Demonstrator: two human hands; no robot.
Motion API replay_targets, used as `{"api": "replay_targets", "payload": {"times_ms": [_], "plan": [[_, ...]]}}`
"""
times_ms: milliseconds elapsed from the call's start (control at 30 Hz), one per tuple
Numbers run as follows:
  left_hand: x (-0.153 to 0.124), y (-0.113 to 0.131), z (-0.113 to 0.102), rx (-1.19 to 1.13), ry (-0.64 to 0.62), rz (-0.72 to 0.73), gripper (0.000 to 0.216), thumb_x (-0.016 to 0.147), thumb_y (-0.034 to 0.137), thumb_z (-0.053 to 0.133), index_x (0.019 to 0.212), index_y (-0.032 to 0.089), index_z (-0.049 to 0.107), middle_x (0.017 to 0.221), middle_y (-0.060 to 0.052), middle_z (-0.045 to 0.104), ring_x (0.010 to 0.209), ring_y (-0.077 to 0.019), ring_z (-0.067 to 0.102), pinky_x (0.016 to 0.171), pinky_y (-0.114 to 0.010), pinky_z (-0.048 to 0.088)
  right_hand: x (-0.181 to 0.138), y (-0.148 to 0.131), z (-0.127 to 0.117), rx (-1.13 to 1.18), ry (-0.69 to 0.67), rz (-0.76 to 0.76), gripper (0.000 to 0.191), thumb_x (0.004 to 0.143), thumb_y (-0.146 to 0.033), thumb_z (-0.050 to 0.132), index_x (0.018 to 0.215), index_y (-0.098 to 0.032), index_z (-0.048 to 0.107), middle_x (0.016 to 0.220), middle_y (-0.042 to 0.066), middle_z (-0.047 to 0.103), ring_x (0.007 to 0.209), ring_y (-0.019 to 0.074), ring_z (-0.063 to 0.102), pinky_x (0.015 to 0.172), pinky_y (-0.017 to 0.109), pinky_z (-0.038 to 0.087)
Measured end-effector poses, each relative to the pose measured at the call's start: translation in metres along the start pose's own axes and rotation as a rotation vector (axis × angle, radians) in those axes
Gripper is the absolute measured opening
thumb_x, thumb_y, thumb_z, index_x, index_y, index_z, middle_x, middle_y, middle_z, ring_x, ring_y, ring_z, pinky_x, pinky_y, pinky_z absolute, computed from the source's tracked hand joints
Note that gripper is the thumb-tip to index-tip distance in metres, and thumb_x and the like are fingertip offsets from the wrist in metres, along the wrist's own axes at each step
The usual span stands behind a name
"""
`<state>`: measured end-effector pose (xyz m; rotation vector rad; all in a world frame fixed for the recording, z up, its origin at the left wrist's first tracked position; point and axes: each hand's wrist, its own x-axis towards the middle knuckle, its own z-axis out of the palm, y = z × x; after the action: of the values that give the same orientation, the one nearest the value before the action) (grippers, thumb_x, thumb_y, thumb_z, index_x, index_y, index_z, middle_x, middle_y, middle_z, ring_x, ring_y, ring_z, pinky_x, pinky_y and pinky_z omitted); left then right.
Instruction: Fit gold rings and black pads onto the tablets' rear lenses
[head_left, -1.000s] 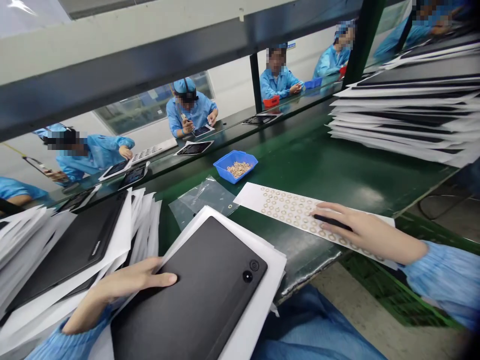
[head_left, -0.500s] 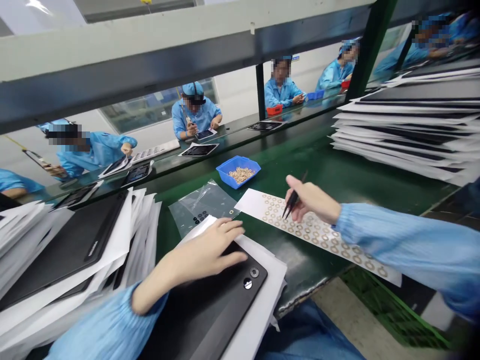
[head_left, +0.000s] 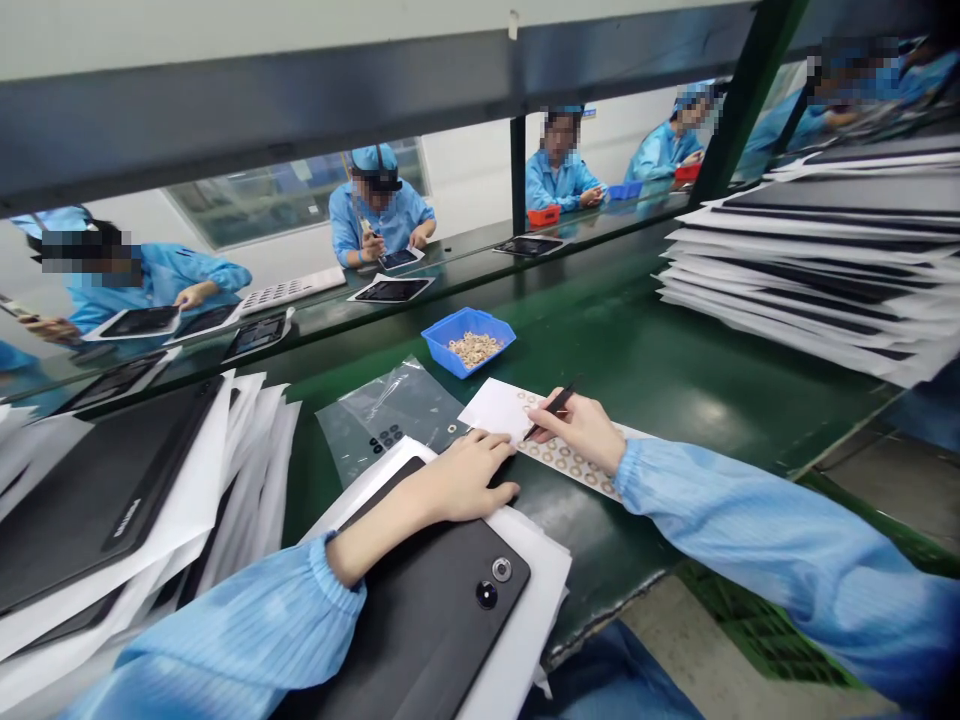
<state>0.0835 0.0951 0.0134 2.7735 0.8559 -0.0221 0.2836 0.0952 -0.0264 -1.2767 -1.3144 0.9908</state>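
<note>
My right hand point(head_left: 581, 430) pinches black tweezers point(head_left: 553, 406) and holds their tip down on a white sheet of small tan rings point(head_left: 499, 405) lying on the green belt. My left hand point(head_left: 465, 478) rests fingers-down at the near edge of that sheet, its wrist lying over a black tablet back cover point(head_left: 427, 620). The cover sits on white paper in front of me, with two round camera holes point(head_left: 495, 582) showing near its right edge.
A blue tray of rings point(head_left: 469, 338) and a clear plastic bag point(head_left: 390, 410) lie beyond the sheet. Stacks of paper-interleaved covers rise at left point(head_left: 112, 500) and right point(head_left: 825, 270). Several people in blue work across the green belt point(head_left: 675, 350).
My right hand moved left along the ring sheet with the tweezers, to its far end. My left hand slid forward off the cover toward the sheet's edge. The view shifted slightly.
</note>
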Motion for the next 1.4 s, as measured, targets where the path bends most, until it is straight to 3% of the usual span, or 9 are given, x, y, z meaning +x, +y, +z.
{"api": "replay_targets", "payload": {"times_ms": [400, 500, 600, 667, 767, 833, 967, 1133, 1400], "plan": [[0.002, -0.001, 0.002, 0.012, 0.005, -0.007, 0.041, 0.085, 0.032, 0.051, 0.116, 0.006, 0.054, 0.133, -0.017, 0.048, 0.121, -0.0293, 0.044, 0.103, -0.042, 0.037, 0.003, 0.000, 0.000, -0.056, -0.007, -0.023, 0.032, 0.070, -0.044, 0.070, 0.069, -0.016, 0.054, 0.057, 0.005, 0.067, 0.054, 0.0213, 0.067, 0.054, 0.032, 0.057], [0.006, -0.002, 0.004, 0.018, 0.011, 0.000, 0.036, 0.085, 0.030, 0.050, 0.112, 0.006, 0.055, 0.127, -0.017, 0.052, 0.120, -0.0289, 0.046, 0.102, -0.041, 0.037, -0.015, -0.018, 0.002, 0.124, -0.025, -0.019, 0.039, 0.065, -0.050, 0.073, 0.068, -0.016, 0.054, 0.053, 0.003, 0.063, 0.049, 0.0172, 0.064, 0.048, 0.027, 0.055], [0.007, -0.002, 0.003, 0.042, 0.034, 0.025, 0.029, 0.088, 0.026, 0.045, 0.107, 0.007, 0.057, 0.123, -0.017, 0.055, 0.115, -0.0266, 0.049, 0.100, -0.039, 0.039, -0.049, -0.039, 0.015, 0.260, -0.140, 0.026, 0.040, 0.064, -0.049, 0.074, 0.068, -0.015, 0.054, 0.054, 0.001, 0.061, 0.046, 0.0147, 0.061, 0.040, 0.024, 0.053], [-0.001, 0.002, -0.002, 0.112, 0.106, 0.003, 0.029, 0.090, 0.022, 0.040, 0.108, 0.007, 0.057, 0.128, -0.018, 0.050, 0.117, -0.0275, 0.048, 0.101, -0.041, 0.038, -0.074, -0.044, 0.028, 0.345, -0.198, 0.088, 0.037, 0.071, -0.047, 0.070, 0.071, -0.015, 0.053, 0.054, 0.000, 0.060, 0.043, 0.0138, 0.060, 0.037, 0.023, 0.051], [-0.034, 0.017, -0.017, 0.215, 0.218, -0.044, 0.031, 0.092, 0.018, 0.033, 0.109, 0.007, 0.057, 0.126, -0.016, 0.050, 0.119, -0.0285, 0.046, 0.100, -0.045, 0.038, -0.102, -0.037, 0.048, 0.480, -0.145, 0.132, 0.032, 0.080, -0.046, 0.060, 0.077, -0.017, 0.048, 0.050, -0.002, 0.059, 0.039, 0.0119, 0.057, 0.034, 0.020, 0.048], [-0.064, 0.031, -0.024, 0.143, 0.214, -0.029, 0.032, 0.094, 0.021, 0.031, 0.109, 0.011, 0.058, 0.116, -0.011, 0.057, 0.113, -0.0231, 0.050, 0.099, -0.039, 0.041, -0.111, -0.028, 0.059, 0.535, -0.072, 0.105, 0.030, 0.084, -0.044, 0.057, 0.077, -0.018, 0.045, 0.049, -0.004, 0.057, 0.035, 0.0096, 0.053, 0.030, 0.017, 0.042], [-0.109, 0.051, -0.021, 0.016, 0.156, 0.023, 0.030, 0.092, 0.023, 0.038, 0.115, 0.018, 0.056, 0.123, -0.008, 0.054, 0.118, -0.0204, 0.048, 0.100, -0.033, 0.045, -0.115, -0.020, 0.067, 0.576, -0.010, 0.064, 0.027, 0.086, -0.041, 0.055, 0.076, -0.019, 0.042, 0.045, -0.008, 0.050, 0.029, 0.0059, 0.043, 0.026, 0.014, 0.036], [-0.116, 0.057, -0.001, 0.057, 0.197, 0.139, 0.037, 0.087, 0.014, 0.040, 0.118, 0.021, 0.057, 0.117, -0.009, 0.058, 0.122, -0.0271, 0.045, 0.101, -0.047, 0.044, -0.116, -0.022, 0.066, 0.571, 0.002, 0.049, 0.023, 0.087, -0.038, 0.054, 0.078, -0.021, 0.042, 0.046, -0.009, 0.048, 0.029, 0.0064, 0.042, 0.027, 0.016, 0.037], [-0.119, 0.056, 0.015, 0.061, 0.201, 0.084, 0.042, 0.086, 0.011, 0.042, 0.125, 0.021, 0.052, 0.124, -0.008, 0.054, 0.129, -0.0273, 0.037, 0.108, -0.049, 0.034, -0.117, -0.022, 0.065, 0.557, -0.005, 0.084, 0.022, 0.087, -0.037, 0.054, 0.077, -0.022, 0.041, 0.045, -0.009, 0.048, 0.029, 0.0072, 0.042, 0.027, 0.017, 0.036]]}}
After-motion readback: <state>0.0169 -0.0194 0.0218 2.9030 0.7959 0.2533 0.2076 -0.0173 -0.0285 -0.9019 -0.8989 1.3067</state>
